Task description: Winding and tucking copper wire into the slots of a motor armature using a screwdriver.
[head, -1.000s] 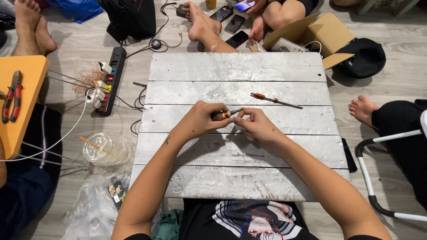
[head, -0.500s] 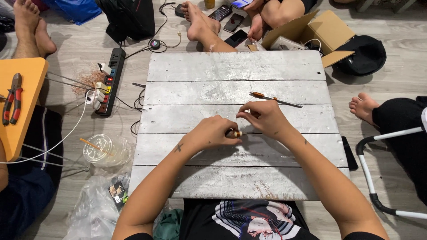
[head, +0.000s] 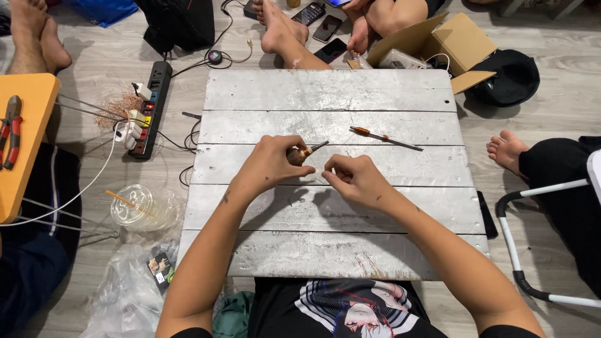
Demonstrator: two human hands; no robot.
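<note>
My left hand (head: 270, 164) grips a small brown-handled tool (head: 303, 153) whose short metal tip points up and to the right, over the middle of a low whitewashed plank table (head: 325, 94). My right hand (head: 352, 179) rests just right of it with fingers pinched together; whether it holds something tiny I cannot tell. An orange-handled screwdriver (head: 383, 138) lies on the table above my right hand, apart from both hands.
A black power strip (head: 150, 106) with plugs and cables lies left of the table, next to a plastic cup (head: 134, 206) and a clear bag. Other people's feet (head: 282, 31) and phones, a cardboard box (head: 438, 44) and a black cap are behind. An orange stool with pliers (head: 11, 128) stands left.
My right hand has drawn back down from the screwdriver toward me. My left hand has lifted slightly, with the small tool's tip now showing past its fingers.
</note>
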